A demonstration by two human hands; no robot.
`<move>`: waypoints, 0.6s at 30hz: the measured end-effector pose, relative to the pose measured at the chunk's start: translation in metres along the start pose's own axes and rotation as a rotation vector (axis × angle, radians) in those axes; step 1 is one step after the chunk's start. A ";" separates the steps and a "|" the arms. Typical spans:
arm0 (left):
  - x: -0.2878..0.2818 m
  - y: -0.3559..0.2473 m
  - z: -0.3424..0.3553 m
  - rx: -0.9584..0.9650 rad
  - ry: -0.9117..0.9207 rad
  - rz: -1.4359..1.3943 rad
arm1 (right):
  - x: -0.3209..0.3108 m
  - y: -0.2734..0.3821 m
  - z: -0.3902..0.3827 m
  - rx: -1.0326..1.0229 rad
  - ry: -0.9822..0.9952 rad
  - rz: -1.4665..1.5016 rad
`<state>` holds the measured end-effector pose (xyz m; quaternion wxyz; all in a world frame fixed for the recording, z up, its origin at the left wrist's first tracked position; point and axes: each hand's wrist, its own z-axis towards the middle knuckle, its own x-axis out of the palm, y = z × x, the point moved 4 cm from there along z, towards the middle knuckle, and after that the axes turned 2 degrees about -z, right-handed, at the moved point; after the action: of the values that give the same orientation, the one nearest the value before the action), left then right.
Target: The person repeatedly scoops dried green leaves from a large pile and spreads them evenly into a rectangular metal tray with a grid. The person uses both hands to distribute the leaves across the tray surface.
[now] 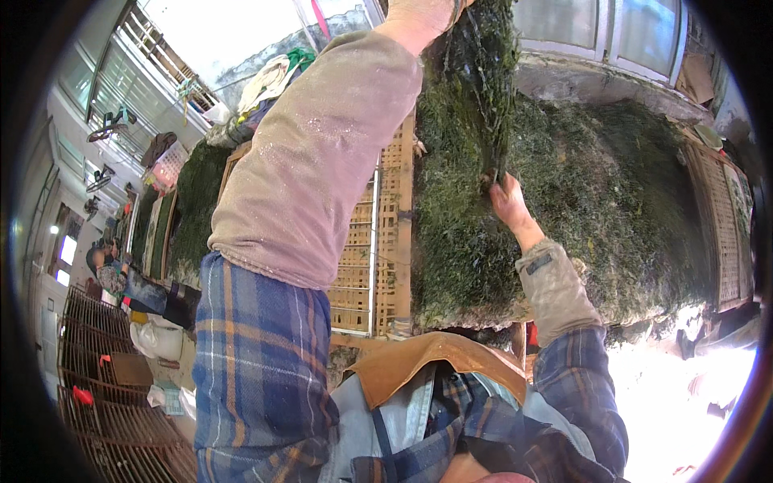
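A seaweed bundle (481, 88) stretches lengthwise ahead, tapered end nearest, pinched in the right hand (511, 205); whether the left hand (427, 12) grips, I cannot tell.

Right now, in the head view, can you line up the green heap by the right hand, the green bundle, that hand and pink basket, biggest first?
1. Green heap
2. Green bundle
3. Right hand and pink basket: too alike to rank; basket is farther away.

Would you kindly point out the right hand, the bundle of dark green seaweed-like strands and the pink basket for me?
Right hand (510, 203): head view, middle of the hand.
Bundle of dark green seaweed-like strands (477, 88): head view, midway along its visible length.
Pink basket (170, 167): head view, side wall.
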<state>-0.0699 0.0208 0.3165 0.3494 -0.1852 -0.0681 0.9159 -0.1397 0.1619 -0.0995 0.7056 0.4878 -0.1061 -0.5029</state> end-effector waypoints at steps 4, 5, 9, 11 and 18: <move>-0.008 0.034 -0.007 -0.068 -0.057 -0.286 | -0.011 -0.072 -0.074 0.366 0.083 -0.476; -0.011 0.041 -0.005 -0.081 -0.065 -0.281 | -0.017 -0.069 -0.089 0.270 0.122 -0.710; -0.024 0.052 0.006 -0.042 -0.065 -0.414 | -0.079 -0.034 -0.088 0.692 0.877 -0.816; -0.022 0.049 0.004 -0.051 -0.014 -0.265 | -0.098 0.021 -0.029 0.446 0.872 -0.713; -0.005 0.035 -0.025 -0.137 -0.064 -0.120 | -0.019 0.119 0.089 0.347 0.163 0.017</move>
<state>-0.0786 -0.0087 0.2859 0.3876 -0.1750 -0.1526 0.8921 -0.1334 0.1282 0.0462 0.6213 0.6404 -0.1375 -0.4300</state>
